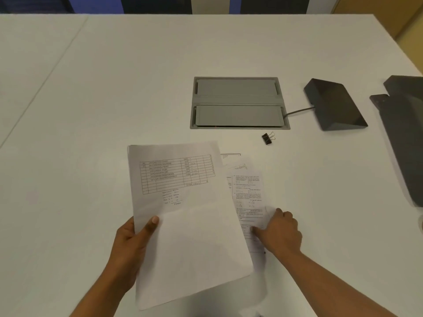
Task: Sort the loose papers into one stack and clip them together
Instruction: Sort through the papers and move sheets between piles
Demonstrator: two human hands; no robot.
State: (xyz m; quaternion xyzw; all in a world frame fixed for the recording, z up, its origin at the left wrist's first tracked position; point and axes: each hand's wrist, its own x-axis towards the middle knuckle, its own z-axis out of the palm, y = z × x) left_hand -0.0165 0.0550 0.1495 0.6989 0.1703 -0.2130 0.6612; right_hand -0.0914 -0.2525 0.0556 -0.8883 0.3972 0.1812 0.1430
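My left hand (135,241) grips the left edge of a white sheet with a printed table (183,213), thumb on top, holding it lifted over the table. To its right, a printed text page (248,191) lies flat, with more loose papers (233,162) peeking out beyond it, partly hidden by the held sheet. My right hand (278,232) presses its fingers on the lower part of the text page and pinches its edge. A black binder clip (267,138) lies alone on the table, beyond the papers and to their right.
The white table (91,110) stretches around the papers. A grey cable hatch (239,102) is set into it beyond the clip. A dark wedge-shaped device (335,105) with a cable sits to its right, and another dark object (402,124) at the far right edge.
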